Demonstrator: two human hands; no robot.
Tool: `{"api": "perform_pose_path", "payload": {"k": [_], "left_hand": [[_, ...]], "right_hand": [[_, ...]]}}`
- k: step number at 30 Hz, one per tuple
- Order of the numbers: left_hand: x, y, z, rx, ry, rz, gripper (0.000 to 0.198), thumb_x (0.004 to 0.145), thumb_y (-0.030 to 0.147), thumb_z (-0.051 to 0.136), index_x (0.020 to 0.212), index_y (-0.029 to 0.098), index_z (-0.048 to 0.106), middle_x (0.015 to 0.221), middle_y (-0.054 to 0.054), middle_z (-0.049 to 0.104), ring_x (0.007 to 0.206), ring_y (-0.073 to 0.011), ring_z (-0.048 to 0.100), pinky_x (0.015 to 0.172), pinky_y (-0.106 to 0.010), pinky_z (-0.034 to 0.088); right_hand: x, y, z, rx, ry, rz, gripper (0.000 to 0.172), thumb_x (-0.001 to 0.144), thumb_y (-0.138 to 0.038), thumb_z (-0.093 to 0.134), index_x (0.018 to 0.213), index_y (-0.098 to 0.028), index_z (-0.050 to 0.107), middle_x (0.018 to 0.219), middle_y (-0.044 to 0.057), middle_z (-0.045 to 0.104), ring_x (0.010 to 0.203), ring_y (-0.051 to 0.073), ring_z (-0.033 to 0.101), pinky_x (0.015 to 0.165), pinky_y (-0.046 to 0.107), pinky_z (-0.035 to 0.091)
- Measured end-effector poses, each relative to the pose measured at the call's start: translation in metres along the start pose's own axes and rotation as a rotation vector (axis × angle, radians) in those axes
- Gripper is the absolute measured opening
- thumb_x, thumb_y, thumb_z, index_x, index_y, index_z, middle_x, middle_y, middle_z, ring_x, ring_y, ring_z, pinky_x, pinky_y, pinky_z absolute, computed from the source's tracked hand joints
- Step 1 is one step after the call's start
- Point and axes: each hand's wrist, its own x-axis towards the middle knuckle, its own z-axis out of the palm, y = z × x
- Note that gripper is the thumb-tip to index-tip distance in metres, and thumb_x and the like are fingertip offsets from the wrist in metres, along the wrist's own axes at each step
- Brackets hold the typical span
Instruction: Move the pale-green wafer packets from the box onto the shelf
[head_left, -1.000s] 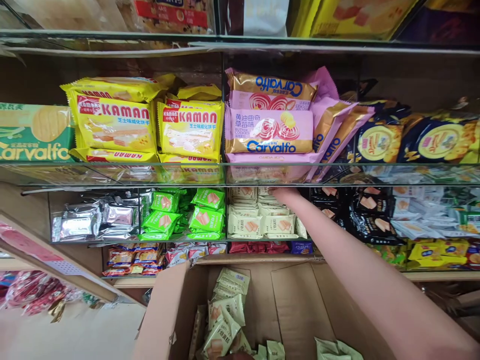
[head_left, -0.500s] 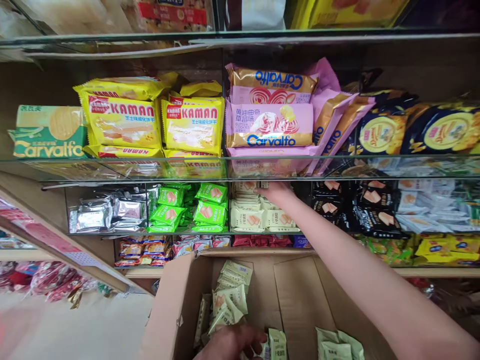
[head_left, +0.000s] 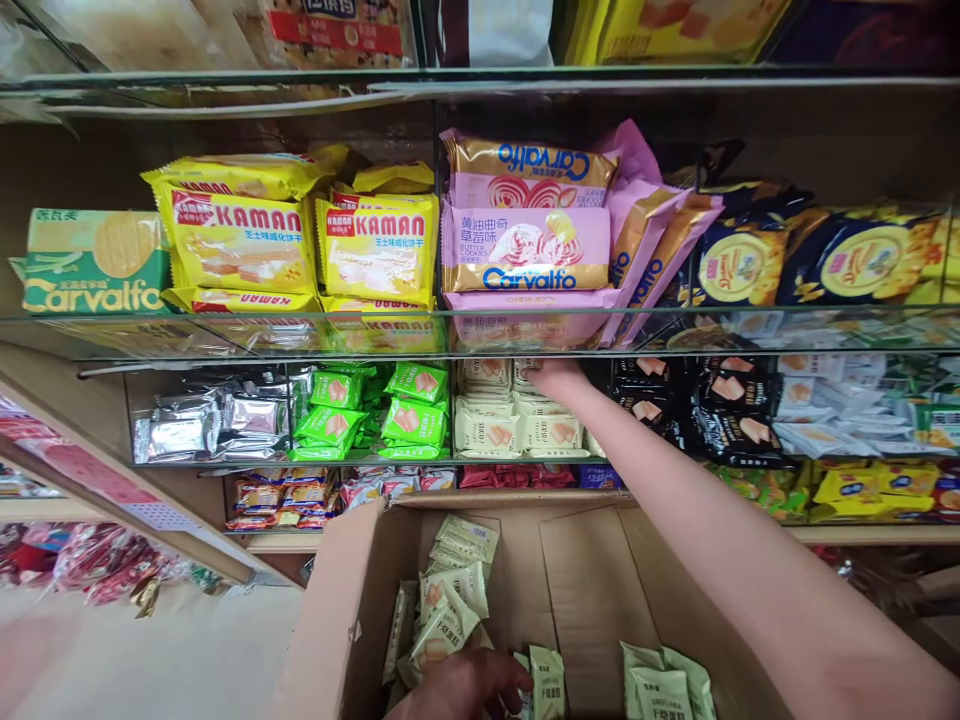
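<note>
My right hand (head_left: 559, 380) reaches into the shelf bay of pale green cake packets (head_left: 491, 430), just under the glass shelf above. Its fingers are closed at a packet on top of the back stack; the glass edge and the hand itself hide part of the grip. Low in the view, my left hand (head_left: 465, 685) is inside the cardboard box (head_left: 589, 580). Its curled fingers are on a small pale green packet (head_left: 523, 685), beside an upright cake packet (head_left: 547, 683). More cake packets (head_left: 446, 620) lie along the box's left side, and a few others (head_left: 664, 685) lie to the right.
Green packets (head_left: 412, 425) and silver packets (head_left: 180, 430) fill the bays on the left; black packets (head_left: 739, 400) lie on the right. The glass shelf edge (head_left: 525, 335) runs above my right hand, under pink cookie bags (head_left: 529, 245) and yellow wafer bags (head_left: 240, 240).
The view has shifted slightly. My right hand has drawn a little to the right of the packet at its fingertips on the back stack. My left hand stays in the box, its fingers still curled.
</note>
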Motion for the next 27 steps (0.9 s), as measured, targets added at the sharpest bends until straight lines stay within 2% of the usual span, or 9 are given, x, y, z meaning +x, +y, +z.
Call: {"api": "perform_pose_path", "payload": {"k": [5, 8, 10, 13, 17, 20, 22, 25, 27], "left_hand": [[-0.003, 0.012, -0.006, 0.164, 0.137, 0.048, 0.03, 0.072, 0.027, 0.055, 0.101, 0.026, 0.059, 0.093, -0.002, 0.063, 0.08, -0.0165, 0.056, 0.073, -0.023, 0.042], [-0.004, 0.012, -0.013, 0.276, 0.263, 0.121, 0.035, 0.068, 0.015, 0.054, 0.102, 0.024, 0.058, 0.104, -0.005, 0.058, 0.095, -0.0206, 0.051, 0.086, -0.029, 0.039], [-0.003, 0.007, -0.018, 0.35, 0.32, 0.103, 0.038, 0.067, 0.011, 0.053, 0.103, 0.022, 0.058, 0.11, -0.008, 0.055, 0.101, -0.0226, 0.048, 0.088, -0.032, 0.039], [0.0, 0.0, -0.024, 0.492, 0.353, -0.013, 0.05, 0.068, 0.012, 0.05, 0.116, 0.025, 0.049, 0.127, -0.008, 0.044, 0.115, -0.0253, 0.038, 0.095, -0.039, 0.033], [0.009, 0.005, -0.026, 0.667, 0.247, -0.241, 0.06, 0.064, 0.016, 0.052, 0.123, 0.027, 0.042, 0.138, -0.009, 0.031, 0.124, -0.0304, 0.026, 0.096, -0.051, 0.026], [0.015, 0.01, -0.024, 0.722, 0.185, -0.276, 0.058, 0.062, 0.02, 0.056, 0.119, 0.027, 0.047, 0.139, -0.01, 0.03, 0.125, -0.0317, 0.027, 0.095, -0.05, 0.027], [0.016, 0.009, -0.021, 0.735, 0.212, -0.295, 0.059, 0.061, 0.018, 0.057, 0.118, 0.028, 0.049, 0.139, -0.01, 0.029, 0.125, -0.0314, 0.026, 0.095, -0.049, 0.028], [0.013, 0.0, -0.018, 0.714, 0.3, -0.259, 0.059, 0.059, 0.014, 0.057, 0.115, 0.03, 0.05, 0.139, -0.008, 0.031, 0.124, -0.0308, 0.028, 0.093, -0.048, 0.031], [0.009, -0.007, -0.019, 0.673, 0.404, -0.143, 0.054, 0.064, 0.013, 0.054, 0.115, 0.029, 0.05, 0.137, -0.008, 0.033, 0.124, -0.0283, 0.03, 0.094, -0.045, 0.033]], "right_hand": [[-0.014, -0.007, -0.017, -0.024, -0.058, 0.041, 0.026, 0.069, -0.021, 0.056, 0.094, -0.018, 0.062, 0.098, 0.01, 0.062, 0.096, 0.028, 0.054, 0.085, 0.039, 0.038], [-0.066, -0.012, -0.036, 0.015, -0.049, -0.029, 0.023, 0.076, -0.022, 0.048, 0.095, -0.018, 0.061, 0.094, 0.01, 0.062, 0.091, 0.025, 0.054, 0.084, 0.038, 0.039], [-0.121, -0.012, -0.04, 0.147, -0.085, -0.226, 0.024, 0.082, -0.022, 0.039, 0.095, -0.02, 0.06, 0.09, 0.007, 0.061, 0.085, 0.021, 0.055, 0.08, 0.035, 0.04], [-0.206, -0.002, -0.019, 0.212, -0.477, -0.372, 0.024, 0.082, -0.02, 0.039, 0.091, -0.023, 0.061, 0.085, 0.005, 0.061, 0.08, 0.018, 0.055, 0.076, 0.03, 0.042], [-0.272, 0.027, 0.036, 0.066, -0.917, -0.187, 0.041, 0.07, -0.013, 0.05, 0.11, -0.017, 0.055, 0.121, 0.011, 0.05, 0.107, 0.023, 0.048, 0.088, 0.029, 0.037], [-0.283, 0.039, 0.061, 0.033, -1.035, -0.102, 0.039, 0.071, -0.016, 0.048, 0.11, -0.021, 0.055, 0.114, 0.008, 0.056, 0.103, 0.021, 0.051, 0.085, 0.026, 0.038], [-0.28, 0.04, 0.06, 0.044, -1.052, -0.094, 0.039, 0.07, -0.02, 0.052, 0.109, -0.02, 0.056, 0.107, 0.009, 0.06, 0.099, 0.022, 0.054, 0.081, 0.026, 0.04], [-0.266, 0.03, 0.034, 0.022, -1.024, -0.148, 0.033, 0.068, -0.019, 0.055, 0.101, -0.017, 0.061, 0.1, 0.01, 0.063, 0.093, 0.023, 0.056, 0.077, 0.026, 0.041], [-0.245, 0.02, 0.008, 0.053, -0.87, -0.179, 0.022, 0.073, -0.019, 0.051, 0.09, -0.02, 0.064, 0.092, 0.006, 0.065, 0.085, 0.019, 0.057, 0.073, 0.025, 0.041]]}}
